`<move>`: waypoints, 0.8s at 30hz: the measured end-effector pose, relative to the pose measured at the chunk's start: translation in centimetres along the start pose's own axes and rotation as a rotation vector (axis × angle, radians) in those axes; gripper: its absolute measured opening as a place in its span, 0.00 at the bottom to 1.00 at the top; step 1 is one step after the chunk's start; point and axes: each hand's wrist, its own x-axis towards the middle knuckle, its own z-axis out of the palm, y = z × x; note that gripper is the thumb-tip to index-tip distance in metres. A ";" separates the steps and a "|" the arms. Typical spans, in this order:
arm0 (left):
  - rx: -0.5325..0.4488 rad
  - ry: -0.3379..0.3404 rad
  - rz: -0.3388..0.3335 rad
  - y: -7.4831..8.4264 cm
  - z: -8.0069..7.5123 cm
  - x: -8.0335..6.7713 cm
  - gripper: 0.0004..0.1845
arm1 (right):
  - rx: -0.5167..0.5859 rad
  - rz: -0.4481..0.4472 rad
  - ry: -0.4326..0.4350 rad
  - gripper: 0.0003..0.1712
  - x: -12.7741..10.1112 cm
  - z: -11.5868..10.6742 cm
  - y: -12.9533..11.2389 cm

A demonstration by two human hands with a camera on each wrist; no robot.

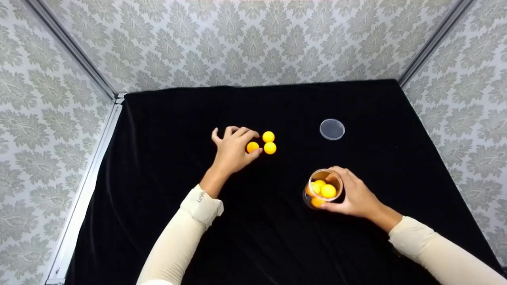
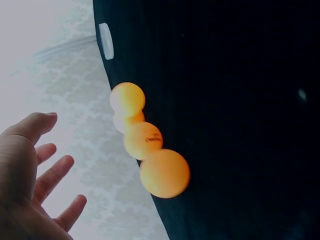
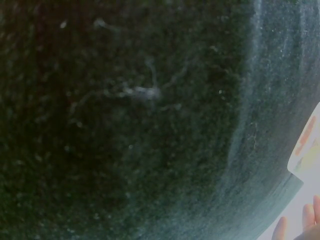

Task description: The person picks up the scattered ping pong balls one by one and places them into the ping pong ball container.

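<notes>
My left hand (image 1: 242, 143) reaches over an orange ball (image 1: 252, 147) on the black cloth, fingers arched around it. In the left wrist view that hand (image 2: 47, 167) is spread open, a gap away from the nearest orange ball (image 2: 165, 173). Two more balls (image 1: 268, 136) (image 1: 270, 148) lie just right of it. My right hand (image 1: 348, 190) grips a clear jar (image 1: 323, 189), tilted toward me, with several orange balls inside. The right wrist view shows mostly black cloth, with fingertips (image 3: 307, 220) at the bottom right corner.
A clear round lid (image 1: 332, 129) lies flat on the cloth behind the jar, also in the left wrist view as the lid (image 2: 106, 40). The black cloth (image 1: 178, 118) covers the table. Patterned walls enclose it on three sides.
</notes>
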 end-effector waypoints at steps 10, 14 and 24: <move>0.010 -0.017 -0.050 -2.3 0.3 -1.0 0.19 | 0.007 0.004 -0.001 0.61 0.0 0.0 0.0; 0.006 -0.031 -0.074 -3.0 0.4 -1.4 0.19 | 0.011 0.009 -0.007 0.61 0.0 0.0 0.0; 0.030 -0.070 -0.119 -4.4 1.1 -2.4 0.19 | 0.009 0.011 -0.007 0.61 0.0 0.0 -0.1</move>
